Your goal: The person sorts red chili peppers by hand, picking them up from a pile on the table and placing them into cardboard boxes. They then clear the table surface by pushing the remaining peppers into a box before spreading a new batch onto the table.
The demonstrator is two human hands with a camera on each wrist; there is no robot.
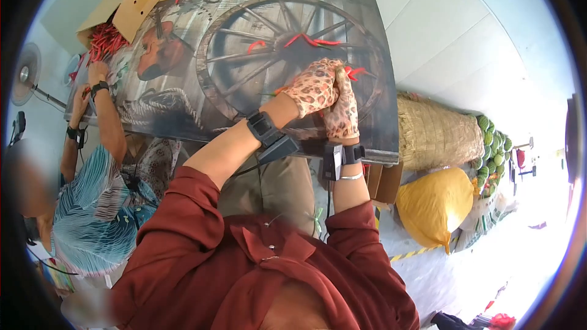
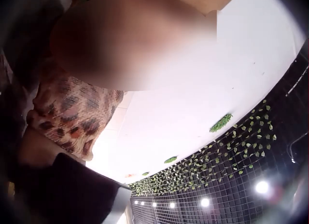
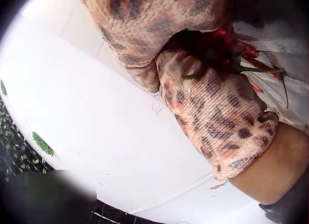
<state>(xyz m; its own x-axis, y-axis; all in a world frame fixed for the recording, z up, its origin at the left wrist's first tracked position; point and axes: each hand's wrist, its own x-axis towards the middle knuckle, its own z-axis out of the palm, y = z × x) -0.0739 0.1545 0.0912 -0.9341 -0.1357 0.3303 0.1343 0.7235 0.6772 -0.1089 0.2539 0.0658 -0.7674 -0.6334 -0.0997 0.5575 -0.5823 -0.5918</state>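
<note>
Both hands wear leopard-print gloves and are brought together over the right part of the table. My left hand (image 1: 313,87) curls its fingers against my right hand (image 1: 343,113). Held between them are red chili peppers (image 1: 353,73), whose tips stick out past the fingers on the far right. In the right wrist view, red chilies (image 3: 248,53) with green stems show in the hollow between the gloves, partly hidden in shadow. Loose red chilies (image 1: 299,39) lie beyond the hands, with a single curved chili (image 1: 255,45) to their left. In the left wrist view, much is blurred.
The table (image 1: 183,18) has a printed wheel pattern. At its far left, a tipped cardboard box (image 1: 136,9) spills a heap of red chilies (image 1: 105,43). Another person's hands (image 1: 98,76) work beside it. A yellow sack (image 1: 435,205) and watermelons (image 1: 489,143) are to the right.
</note>
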